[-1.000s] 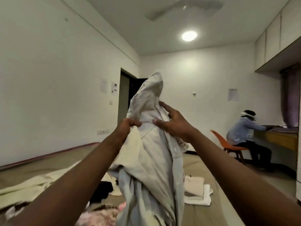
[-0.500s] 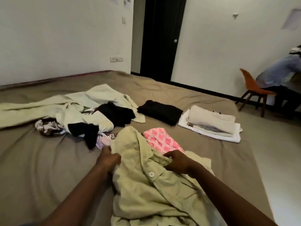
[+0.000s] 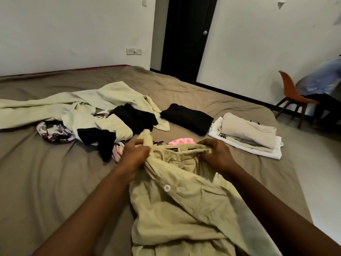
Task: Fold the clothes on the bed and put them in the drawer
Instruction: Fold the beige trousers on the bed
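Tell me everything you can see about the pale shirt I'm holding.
The pale yellow-green shirt looks like crumpled woven cotton and is unfolded. A white button shows on its front. The left hand and right hand grip its top edge, stretched between them. The rest lies rumpled on the brown bedsheet.

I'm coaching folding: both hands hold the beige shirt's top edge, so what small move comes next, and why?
Probably draw the hands apart and spread the shirt flat on the bed. The left hand and right hand grip its top edge, and the cloth below lies bunched and creased, too crumpled to fold.
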Demonstrator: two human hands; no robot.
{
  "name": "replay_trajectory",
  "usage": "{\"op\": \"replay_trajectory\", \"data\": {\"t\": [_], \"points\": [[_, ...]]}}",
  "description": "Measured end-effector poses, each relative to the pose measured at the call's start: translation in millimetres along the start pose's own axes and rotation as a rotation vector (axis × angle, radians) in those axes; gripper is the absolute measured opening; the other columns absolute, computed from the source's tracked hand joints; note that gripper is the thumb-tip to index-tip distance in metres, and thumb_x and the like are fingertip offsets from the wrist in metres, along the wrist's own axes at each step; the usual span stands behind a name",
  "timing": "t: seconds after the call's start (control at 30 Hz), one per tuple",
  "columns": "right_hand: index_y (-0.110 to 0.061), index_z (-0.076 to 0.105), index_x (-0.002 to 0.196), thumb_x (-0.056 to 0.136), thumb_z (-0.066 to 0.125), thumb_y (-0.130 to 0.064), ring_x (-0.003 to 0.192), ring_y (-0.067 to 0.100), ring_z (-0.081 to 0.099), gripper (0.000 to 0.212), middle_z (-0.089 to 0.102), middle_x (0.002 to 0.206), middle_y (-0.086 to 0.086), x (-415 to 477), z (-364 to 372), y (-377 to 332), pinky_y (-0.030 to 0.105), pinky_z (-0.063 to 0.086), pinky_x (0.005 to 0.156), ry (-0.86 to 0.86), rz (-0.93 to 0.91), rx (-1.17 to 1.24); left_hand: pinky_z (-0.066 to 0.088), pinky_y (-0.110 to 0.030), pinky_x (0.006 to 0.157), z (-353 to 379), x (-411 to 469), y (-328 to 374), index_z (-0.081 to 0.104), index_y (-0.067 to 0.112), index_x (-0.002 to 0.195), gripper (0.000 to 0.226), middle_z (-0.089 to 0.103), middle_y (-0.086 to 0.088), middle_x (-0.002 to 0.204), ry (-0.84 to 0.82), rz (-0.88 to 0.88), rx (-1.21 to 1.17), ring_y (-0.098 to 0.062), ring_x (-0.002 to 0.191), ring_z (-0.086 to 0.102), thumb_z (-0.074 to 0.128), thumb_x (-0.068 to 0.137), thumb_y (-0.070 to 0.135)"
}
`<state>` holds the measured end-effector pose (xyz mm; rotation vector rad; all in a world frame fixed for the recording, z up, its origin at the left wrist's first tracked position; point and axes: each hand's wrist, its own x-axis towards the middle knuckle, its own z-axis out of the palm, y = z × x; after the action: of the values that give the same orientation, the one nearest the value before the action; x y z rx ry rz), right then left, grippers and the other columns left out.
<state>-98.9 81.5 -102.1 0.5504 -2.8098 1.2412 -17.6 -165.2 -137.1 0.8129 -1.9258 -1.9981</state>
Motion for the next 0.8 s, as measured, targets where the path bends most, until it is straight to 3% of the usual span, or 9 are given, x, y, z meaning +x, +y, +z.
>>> {"op": "replay_trajectory", "data": {"t": [0.07,0.17,0.27,0.33,0.47,0.57,0.63,0.7,0.8], "points": [[-0.033,0.076,0.093,0.079,0.075,-0.003,0.093,0.015,0.069,0.034,0.072,0.089,-0.012,5.2,-5.3,9.5,0.026,0.052,0.079,0.188,0.069,0.112,0.052,-0.034,0.076,-40.2,16.6,7.5,0.072,0.015,0.109,0.03,0.073,-0.011,0.102,0.121,0.024,0.074,-0.027,0.088,0.066,0.057,0.085,0.006],[-0.035,0.072,0.095,0.08,0.078,-0.006,0.098,0.022,0.069,0.033,0.071,0.089,-0.011,8.4,-8.7,18.3,0.036,0.054,0.088,0.367,0.121,0.184,0.051,-0.037,0.084,-111.9,29.4,1.1,0.067,0.027,0.103,0.044,0.07,-0.01,0.107,0.22,0.037,0.673,-0.032,0.099,0.066,0.059,0.065,0.047],[-0.031,0.069,0.116,0.086,0.076,-0.015,0.092,0.017,0.062,0.035,0.067,0.097,-0.008,2.0,-3.0,17.8,0.032,0.046,0.081,0.414,-0.046,0.03,0.048,-0.047,0.102,-124.0,31.3,-15.9,0.049,0.022,0.136,0.082,0.055,-0.019,0.141,0.148,-0.069,1.085,-0.037,0.125,0.056,0.065,0.063,0.056],[-0.031,0.066,0.12,0.091,0.072,-0.018,0.089,0.015,0.059,0.033,0.065,0.1,-0.009,-1.5,3.1,14.7,0.032,0.045,0.077,0.364,-0.194,-0.129,0.039,-0.055,0.11,-99.0,27.3,-19.7,0.029,0.025,0.152,0.088,0.034,-0.016,0.156,0.162,0.119,1.114,-0.039,0.14,0.04,0.068,0.074,0.038],[-0.03,0.063,0.109,0.095,0.069,-0.027,0.083,0.02,0.061,0.016,0.066,0.098,-0.004,-2.1,4.4,10.2,0.035,0.049,0.065,0.282,-0.293,-0.381,0.035,-0.057,0.114,-46.0,35.4,-12.3,0.035,0.032,0.154,0.091,0.031,-0.005,0.163,0.068,0.739,0.966,-0.029,0.148,0.034,0.058,0.066,0.035],[-0.029,0.06,0.108,0.094,0.071,-0.024,0.076,0.016,0.057,0.018,0.065,0.092,-0.005,0.8,1.2,12.8,0.034,0.049,0.063,0.22,-0.355,-0.334,0.028,-0.056,0.117,-23.3,55.8,-11.4,0.031,0.039,0.155,0.068,0.032,0.006,0.164,-0.089,0.813,1.153,-0.022,0.154,0.026,0.045,0.09,0.046],[-0.029,0.059,0.107,0.094,0.071,-0.02,0.073,0.01,0.053,0.02,0.061,0.086,-0.008,2.7,0.0,15.9,0.032,0.043,0.061,0.202,-0.388,-0.296,0.025,-0.054,0.118,-23.5,74.4,-14.9,0.042,0.04,0.146,0.049,0.047,0.008,0.152,-0.171,0.759,1.316,-0.019,0.146,0.038,0.033,0.101,0.056],[-0.029,0.058,0.105,0.094,0.07,-0.02,0.07,0.005,0.052,0.019,0.059,0.08,-0.013,3.9,0.4,20.9,0.028,0.041,0.059,0.215,-0.393,-0.26,0.04,-0.045,0.1,-34.6,87.2,-17.2,0.062,0.038,0.106,0.05,0.068,0.005,0.113,-0.189,0.719,1.294,-0.022,0.113,0.062,0.029,0.094,0.074],[-0.028,0.059,0.098,0.094,0.071,-0.024,0.074,0.005,0.059,0.013,0.064,0.08,-0.011,7.7,3.3,30.8,0.019,0.041,0.062,0.321,-0.282,-0.118,0.037,-0.036,0.065,-50.4,101.4,-23.3,0.046,0.029,0.064,0.07,0.051,0.006,0.065,-0.096,0.826,1.129,-0.026,0.074,0.063,0.023,0.08,0.094]]}}
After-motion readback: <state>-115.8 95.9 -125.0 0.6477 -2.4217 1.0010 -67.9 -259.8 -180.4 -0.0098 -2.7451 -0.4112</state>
